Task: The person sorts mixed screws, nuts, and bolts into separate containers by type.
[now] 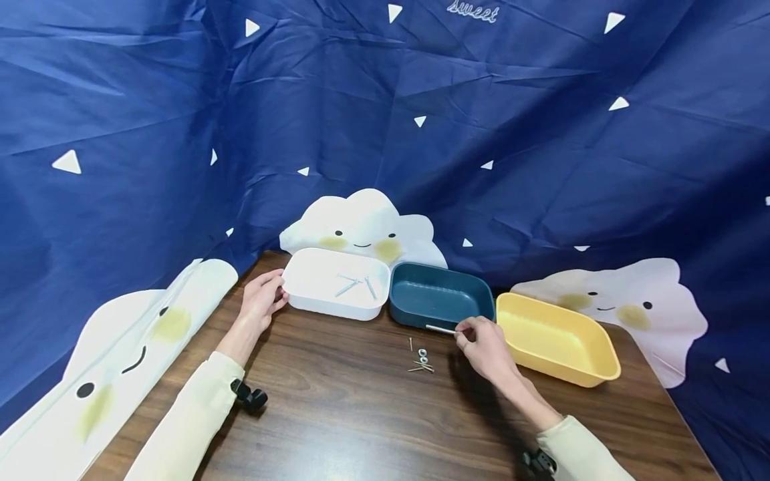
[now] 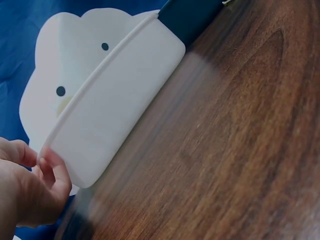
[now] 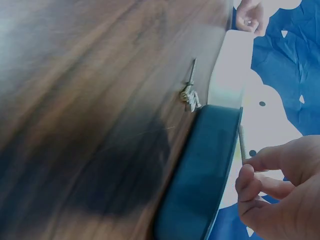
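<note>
My left hand [image 1: 263, 298] grips the left end of a white bin [image 1: 333, 305], its fingers curled at the rim in the left wrist view. Several long silver screws [image 1: 347, 287] lie inside that bin. Between the thumb and fingers of my right hand [image 1: 486, 347] is a silver threaded screw [image 3: 243, 142], its head hidden by the fingertips. That screw is held up by the front rim of the dark teal bin [image 1: 442, 294]. In front of the bins, a few small brass-coloured screws [image 1: 424, 366] and two silver nuts [image 1: 423, 355] lie on the wood.
A yellow bin [image 1: 556, 334] stands to the right of the teal one, making a row of three along the back of the wooden table [image 1: 337, 401]. Behind it hangs a blue cloth [image 1: 361, 100] with white clouds and triangles.
</note>
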Tool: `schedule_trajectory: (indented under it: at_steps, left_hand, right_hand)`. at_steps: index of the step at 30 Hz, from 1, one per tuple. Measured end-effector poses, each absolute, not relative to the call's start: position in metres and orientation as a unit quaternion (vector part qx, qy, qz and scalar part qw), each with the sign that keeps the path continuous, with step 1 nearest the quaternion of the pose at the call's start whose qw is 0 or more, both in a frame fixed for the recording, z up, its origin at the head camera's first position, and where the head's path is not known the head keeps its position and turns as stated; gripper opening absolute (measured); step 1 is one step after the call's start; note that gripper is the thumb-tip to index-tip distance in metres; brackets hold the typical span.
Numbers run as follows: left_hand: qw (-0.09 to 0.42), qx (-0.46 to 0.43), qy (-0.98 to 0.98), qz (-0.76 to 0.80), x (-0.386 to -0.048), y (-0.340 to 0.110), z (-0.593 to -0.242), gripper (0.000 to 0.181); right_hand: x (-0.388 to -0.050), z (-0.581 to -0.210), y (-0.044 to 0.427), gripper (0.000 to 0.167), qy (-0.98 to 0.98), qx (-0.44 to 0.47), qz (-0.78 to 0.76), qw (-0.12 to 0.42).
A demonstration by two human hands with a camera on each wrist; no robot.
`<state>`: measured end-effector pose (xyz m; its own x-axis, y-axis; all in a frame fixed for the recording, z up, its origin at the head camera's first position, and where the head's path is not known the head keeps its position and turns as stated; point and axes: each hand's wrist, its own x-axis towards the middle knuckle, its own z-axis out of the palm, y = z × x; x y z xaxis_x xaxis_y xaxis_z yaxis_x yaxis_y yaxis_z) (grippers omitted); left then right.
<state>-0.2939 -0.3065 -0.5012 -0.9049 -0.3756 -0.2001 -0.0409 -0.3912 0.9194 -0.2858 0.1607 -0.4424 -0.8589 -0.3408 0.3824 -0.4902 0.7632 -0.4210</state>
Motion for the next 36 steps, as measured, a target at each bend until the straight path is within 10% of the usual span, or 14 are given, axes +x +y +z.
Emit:
schedule_trajectory:
  at_steps: [25,36]
  left_hand:
    - [0.101,0.185,-0.543,-0.813,-0.295,-0.309,-0.5,0.048]
    - [0.1,0.184,-0.546,-0.811,-0.294,-0.31,-0.5,0.047]
  right_hand:
    - [-0.321,-0.431,0.09,0.004,-0.878,0.275,0.324,0.218]
    - [-0.333,-0.444,0.038,0.007,-0.869,0.276,0.374,0.17]
